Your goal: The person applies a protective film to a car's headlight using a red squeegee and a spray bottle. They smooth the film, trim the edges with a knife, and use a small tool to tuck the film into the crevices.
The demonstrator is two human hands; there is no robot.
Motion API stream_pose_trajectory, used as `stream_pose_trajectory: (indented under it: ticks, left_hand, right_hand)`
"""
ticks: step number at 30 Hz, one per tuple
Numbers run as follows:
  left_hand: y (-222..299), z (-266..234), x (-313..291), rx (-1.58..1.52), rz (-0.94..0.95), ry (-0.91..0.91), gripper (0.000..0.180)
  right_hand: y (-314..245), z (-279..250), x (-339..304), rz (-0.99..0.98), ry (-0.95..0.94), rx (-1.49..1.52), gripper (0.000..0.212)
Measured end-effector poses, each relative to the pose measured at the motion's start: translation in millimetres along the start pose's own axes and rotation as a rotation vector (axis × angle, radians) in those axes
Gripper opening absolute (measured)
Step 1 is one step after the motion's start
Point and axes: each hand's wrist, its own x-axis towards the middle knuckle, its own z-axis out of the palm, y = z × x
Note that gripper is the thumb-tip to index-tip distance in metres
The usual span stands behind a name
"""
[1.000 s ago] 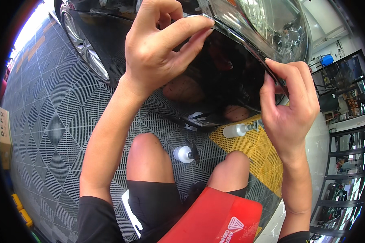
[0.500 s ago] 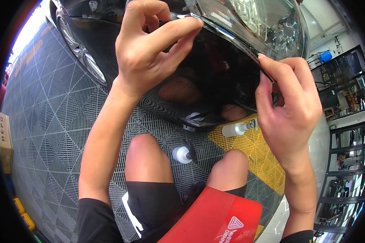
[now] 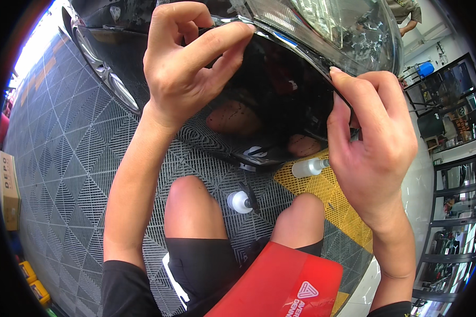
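In front of me is the glossy black front bumper [image 3: 280, 100] of a car, just below its clear headlight [image 3: 349, 31]. What looks like thin black film runs along the bumper's upper edge. My left hand [image 3: 190, 68] is raised, with thumb and index fingertip pinched together on that edge near the headlight's lower border. Farther right, my right hand [image 3: 373, 121] pinches the same edge below the headlight's outer end, its other fingers curled. Reflections make it hard to tell the film from the bumper.
A white spray bottle [image 3: 240, 202] lies between my knees, and another bottle [image 3: 308, 167] near the bumper on yellow floor tiles. A red pouch [image 3: 280, 285] is at my lap. A cardboard box [image 3: 9, 190] stands left, shelves [image 3: 455, 211] right; a person [image 3: 409, 15] is at top right.
Both hands have shifted slightly left, still pinching along the edge. A person has come into view at the top right.
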Motion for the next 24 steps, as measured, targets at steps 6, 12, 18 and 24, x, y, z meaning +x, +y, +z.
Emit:
stream_pose_trajectory:
  ticks: [6,12,18,24]
  left_hand:
    - [2.1,-0.4,0.6,-0.001,-0.003,-0.006,0.033]
    - [0.9,0.1,0.6,0.0,0.007,-0.004,0.034]
    - [0.8,-1.3,-0.7,-0.005,-0.005,-0.016,0.036]
    - [0.3,-1.1,0.6,0.007,0.013,-0.012,0.035]
  right_hand:
    - [2.3,-4.1,-2.6,0.0,-0.006,-0.019,0.031]
    - [1.8,-7.3,-1.7,0.021,-0.031,-0.014,0.03]
    - [-4.2,-13.4,-0.4,0.026,-0.074,-0.034,0.029]
    - [-6.1,-18.3,0.9,0.023,-0.095,-0.068,0.029]
